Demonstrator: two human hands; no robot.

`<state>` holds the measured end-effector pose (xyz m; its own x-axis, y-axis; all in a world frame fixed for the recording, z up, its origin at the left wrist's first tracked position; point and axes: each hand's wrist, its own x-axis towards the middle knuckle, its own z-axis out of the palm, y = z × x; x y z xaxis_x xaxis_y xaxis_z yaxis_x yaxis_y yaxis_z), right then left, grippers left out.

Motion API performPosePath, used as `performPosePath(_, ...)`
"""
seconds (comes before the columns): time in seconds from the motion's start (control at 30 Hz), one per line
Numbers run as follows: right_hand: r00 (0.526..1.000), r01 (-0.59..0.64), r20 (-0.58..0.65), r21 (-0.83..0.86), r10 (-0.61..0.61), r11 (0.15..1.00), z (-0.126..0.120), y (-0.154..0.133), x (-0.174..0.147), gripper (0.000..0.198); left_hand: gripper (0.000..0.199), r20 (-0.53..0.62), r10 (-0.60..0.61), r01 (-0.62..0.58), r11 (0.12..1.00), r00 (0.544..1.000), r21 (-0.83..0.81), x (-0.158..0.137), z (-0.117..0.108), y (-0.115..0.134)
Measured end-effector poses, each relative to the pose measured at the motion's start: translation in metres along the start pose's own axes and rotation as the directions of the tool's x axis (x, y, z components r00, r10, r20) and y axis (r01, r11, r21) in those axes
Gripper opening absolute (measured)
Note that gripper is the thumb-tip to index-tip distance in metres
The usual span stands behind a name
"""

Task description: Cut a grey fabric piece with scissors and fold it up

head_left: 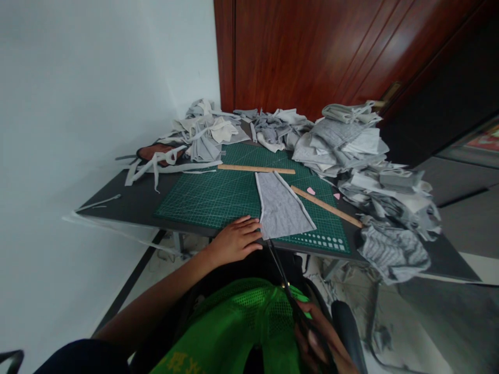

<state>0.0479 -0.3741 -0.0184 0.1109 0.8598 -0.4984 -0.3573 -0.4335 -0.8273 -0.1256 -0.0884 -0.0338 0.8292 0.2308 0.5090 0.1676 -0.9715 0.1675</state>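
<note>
The right hand's grip (317,332) wraps scissors (279,266) pointing forward at the grey cloth (281,206), whose near-left corner lies beside the left hand (237,240) (the nearer, I notice), its fingers slightly spread.

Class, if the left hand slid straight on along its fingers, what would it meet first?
Most likely the grey fabric piece; the left hand lies right at its edge, perhaps touching.

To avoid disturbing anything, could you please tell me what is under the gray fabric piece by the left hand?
The green cutting mat lies under the gray fabric piece; anything else beneath is covered and cannot be seen.
</note>
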Motion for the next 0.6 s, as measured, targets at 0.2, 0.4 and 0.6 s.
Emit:
performPosePath(0.2, 1.000, 0.018, 0.021, 0.032, -0.019, 0.999, 0.002, 0.004, 0.004, 0.065, 0.022, 0.014, -0.038, 0.039, 0.996, 0.999, -0.076, 0.004, -0.004, -0.001)
performPosePath(0.4, 0.999, 0.052, -0.009, -0.006, -0.052, 0.999, 0.003, 0.002, 0.005, 0.061, 0.024, 0.024, -0.022, 0.024, 0.998, 0.999, -0.051, 0.002, -0.003, -0.001)
performPosePath(0.6, 0.997, 0.073, 0.006, 0.004, -0.073, 0.997, 0.009, -0.006, 0.009, 0.059, 0.024, 0.021, -0.015, 0.016, 1.000, 1.000, -0.023, 0.001, -0.002, -0.001)
